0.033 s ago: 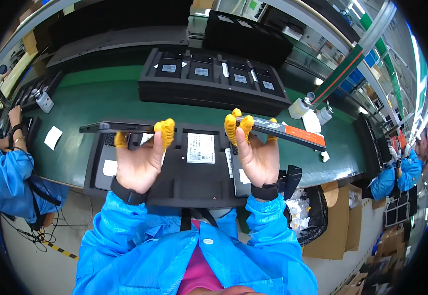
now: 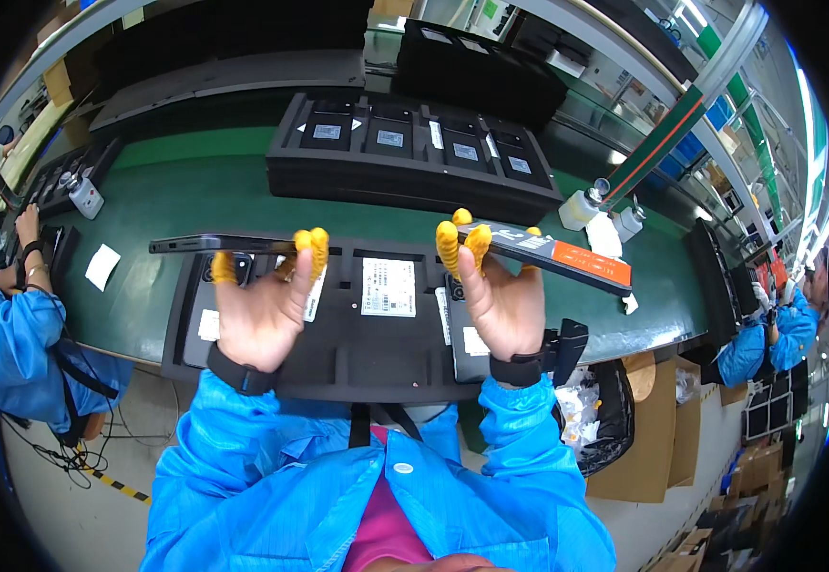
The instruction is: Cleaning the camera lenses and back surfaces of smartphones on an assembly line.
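Observation:
My left hand (image 2: 260, 319), in yellow finger cots, grips a dark smartphone (image 2: 184, 245) held nearly edge-on above the left end of a black foam tray (image 2: 376, 367). On the right, my right hand (image 2: 511, 319), with matching finger cots, holds a second smartphone (image 2: 529, 242). That one is tilted, and an orange printed strip (image 2: 591, 265) covers its far right end. Below my hands, the tray bears a white label (image 2: 388, 288) in its middle. Another phone (image 2: 469, 366) lies in the tray's right part, partly hidden by my right hand.
Behind stands a black foam tray (image 2: 414, 181) holding several labelled phones. White pump bottles (image 2: 579, 210) stand at the right, another bottle (image 2: 83, 195) at the left. A white paper (image 2: 102, 267) lies on the green table (image 2: 147, 205). Co-workers in blue sit at both sides; a lined bin (image 2: 610, 419) stands below right.
My left hand and its phone have shifted slightly left. The phone in my right hand has tipped, so more of its upper face and orange strip shows.

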